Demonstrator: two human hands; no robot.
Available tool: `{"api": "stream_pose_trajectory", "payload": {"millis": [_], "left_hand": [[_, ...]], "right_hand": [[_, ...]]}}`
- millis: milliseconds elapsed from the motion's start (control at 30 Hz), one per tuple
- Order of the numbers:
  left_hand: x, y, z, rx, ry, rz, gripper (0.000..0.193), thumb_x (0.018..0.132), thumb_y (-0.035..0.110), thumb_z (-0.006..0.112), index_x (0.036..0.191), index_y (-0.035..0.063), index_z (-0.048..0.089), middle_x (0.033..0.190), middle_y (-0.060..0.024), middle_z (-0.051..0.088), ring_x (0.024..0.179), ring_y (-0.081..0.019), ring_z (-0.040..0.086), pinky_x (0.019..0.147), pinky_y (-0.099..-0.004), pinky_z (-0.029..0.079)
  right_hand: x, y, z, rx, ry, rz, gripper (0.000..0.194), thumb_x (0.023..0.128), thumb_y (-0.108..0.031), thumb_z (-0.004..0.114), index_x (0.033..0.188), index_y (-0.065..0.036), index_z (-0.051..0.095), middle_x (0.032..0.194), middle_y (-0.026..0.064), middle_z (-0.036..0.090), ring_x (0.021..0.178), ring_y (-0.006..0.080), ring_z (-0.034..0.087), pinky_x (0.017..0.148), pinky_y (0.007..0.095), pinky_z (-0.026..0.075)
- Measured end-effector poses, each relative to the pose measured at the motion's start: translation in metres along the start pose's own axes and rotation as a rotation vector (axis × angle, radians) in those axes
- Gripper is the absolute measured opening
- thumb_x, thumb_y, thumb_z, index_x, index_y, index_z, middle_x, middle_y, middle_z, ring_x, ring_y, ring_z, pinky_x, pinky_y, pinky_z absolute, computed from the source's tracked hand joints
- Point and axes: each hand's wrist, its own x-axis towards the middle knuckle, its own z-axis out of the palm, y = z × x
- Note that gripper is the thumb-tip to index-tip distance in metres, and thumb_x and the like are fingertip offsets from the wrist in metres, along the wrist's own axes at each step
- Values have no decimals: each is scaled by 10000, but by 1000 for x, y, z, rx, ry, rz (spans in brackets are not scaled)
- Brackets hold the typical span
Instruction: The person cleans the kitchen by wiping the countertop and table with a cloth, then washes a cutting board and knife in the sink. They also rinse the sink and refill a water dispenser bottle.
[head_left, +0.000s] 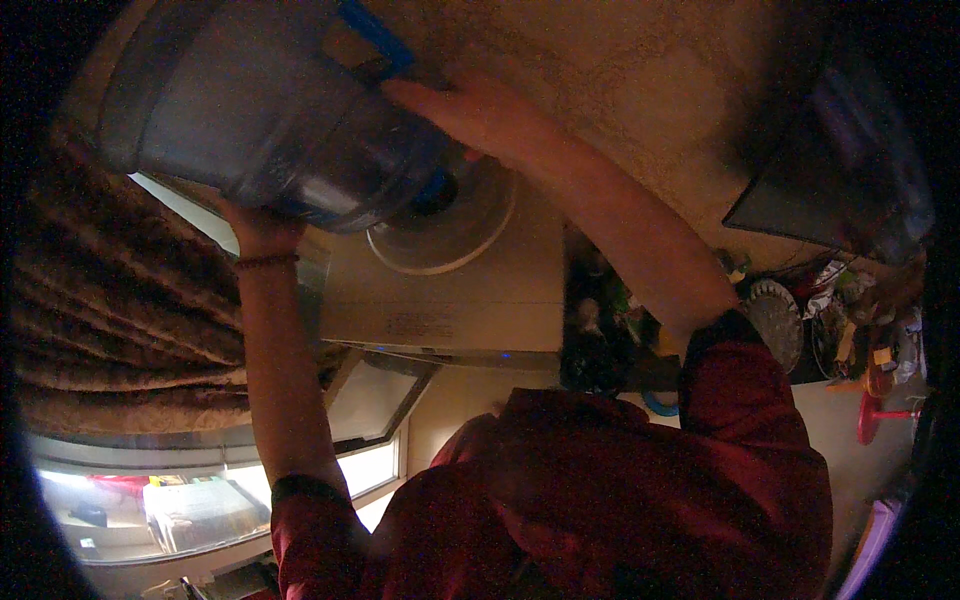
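A large bluish translucent plastic water jug (255, 112) is tilted at the upper left, with its blue neck (435, 191) at the round top well (450, 255) of a pale water dispenser (457, 300). Whether the neck touches the well is unclear. My left hand (262, 225) supports the jug's lower side near its wide end, its fingers mostly hidden behind it. My right hand (465, 109) lies against the jug near the neck and a blue strip-like part (379, 37). That hand is blurred, with its fingers partly hidden.
Brown plush curtain or blanket folds (135, 322) hang at the left, above a bright window (187, 510). A dark flat screen or panel (795, 195) stands at the upper right. Below it are a fluted metal-looking dish (775, 322), a red stand-like object (870, 420) and assorted clutter.
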Motion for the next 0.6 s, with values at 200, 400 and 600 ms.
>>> {"api": "stream_pose_trajectory", "payload": {"millis": [200,400,600], "left_hand": [[3,-4,-3,36,17,14,658,937,516,555,1419,70,507,1387,-107,577,1247,-335,552,1078,-476,442],[5,-4,14,49,30,28,656,936,515,564,1413,66,514,1380,-110,581,1242,-333,553,1068,-472,450],[10,-16,53,370,519,131,635,953,495,551,1414,59,512,1387,-117,577,1245,-337,551,1060,-470,455]], "right_hand": [[-2,5,-5,28,-47,107,845,791,-751,605,1247,-42,661,1139,162,695,995,300,673,725,412,583],[3,9,-4,-83,-7,85,847,786,-769,595,1158,-17,709,1080,177,708,939,320,690,715,424,589],[-5,1,-6,-16,-14,129,864,771,-793,591,1084,0,731,974,163,715,884,313,700,703,410,591]]}}
